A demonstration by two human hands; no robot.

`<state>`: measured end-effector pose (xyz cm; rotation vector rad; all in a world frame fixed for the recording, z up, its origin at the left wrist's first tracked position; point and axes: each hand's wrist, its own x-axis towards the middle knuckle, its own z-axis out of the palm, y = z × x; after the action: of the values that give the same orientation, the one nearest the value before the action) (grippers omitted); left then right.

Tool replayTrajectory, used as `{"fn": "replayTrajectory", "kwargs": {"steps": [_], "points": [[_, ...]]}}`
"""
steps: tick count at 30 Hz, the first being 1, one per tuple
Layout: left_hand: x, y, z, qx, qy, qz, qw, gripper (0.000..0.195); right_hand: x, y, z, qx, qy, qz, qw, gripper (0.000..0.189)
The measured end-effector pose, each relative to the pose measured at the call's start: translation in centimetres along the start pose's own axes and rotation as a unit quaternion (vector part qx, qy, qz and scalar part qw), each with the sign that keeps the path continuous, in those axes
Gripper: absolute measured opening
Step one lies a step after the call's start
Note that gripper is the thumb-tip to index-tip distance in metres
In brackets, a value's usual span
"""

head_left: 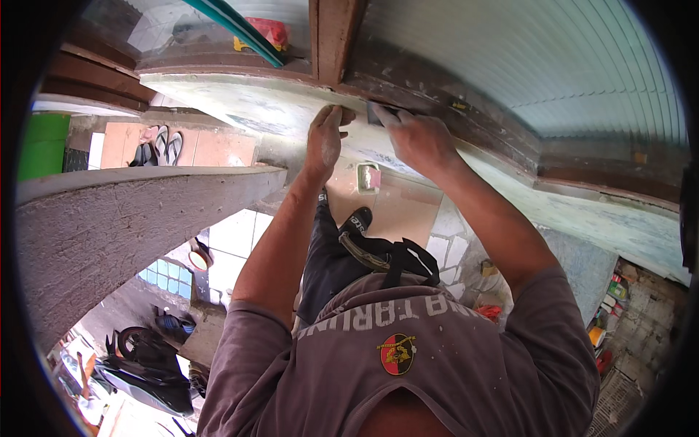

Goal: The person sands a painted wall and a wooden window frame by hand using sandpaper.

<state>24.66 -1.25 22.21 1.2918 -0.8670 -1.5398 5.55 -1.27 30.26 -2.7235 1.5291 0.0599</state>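
Observation:
Dusty with pale powder, my left hand [326, 136] is raised at the pale wall below the window frame. Its fingers are bent and apart, with nothing visible in them. To its right, my right hand [423, 142] grips a dark flat tool [375, 113], index finger extended along it. The tool lies against the upper edge of the patchy white-green wall [262, 106], just under the brown wooden window frame [404, 90]. Most of its handle is hidden by the hand. Below, a small rectangular tub [368, 178] with pinkish contents stands on the tiled floor.
A thick rough-plastered ledge [136, 218] runs along the left. Sandals [168, 146] lie on tiles beyond it. A teal pole [240, 30] slants before the left pane. A motorcycle [144, 371] stands lower left; assorted containers [609, 306] line the right.

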Motion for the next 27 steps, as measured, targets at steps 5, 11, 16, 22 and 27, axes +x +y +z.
{"fn": "replayTrajectory", "kwargs": {"steps": [5,11,16,22,27], "points": [[1.0,-0.8,0.1,-0.024,0.009,0.003,1.000,0.035,5.0,-3.0,-0.9,0.029,0.001,-0.023,0.999,0.060],[0.8,0.1,-0.7,-0.024,0.036,-0.012,0.999,0.034,1.3,-0.3,0.9,0.034,0.013,-0.006,0.999,0.060],[1.5,-0.5,-1.6,-0.039,0.057,-0.006,0.998,0.033,5.5,-4.4,-0.5,0.072,0.035,-0.033,0.996,0.061],[1.9,-0.3,-1.9,-0.016,0.032,-0.005,0.999,0.032,3.2,-1.2,2.0,0.034,0.058,-0.025,0.997,0.061],[2.1,-2.9,-3.9,0.001,0.009,0.047,0.999,0.034,7.3,-5.9,-2.3,0.081,0.032,-0.042,0.995,0.058]]}}
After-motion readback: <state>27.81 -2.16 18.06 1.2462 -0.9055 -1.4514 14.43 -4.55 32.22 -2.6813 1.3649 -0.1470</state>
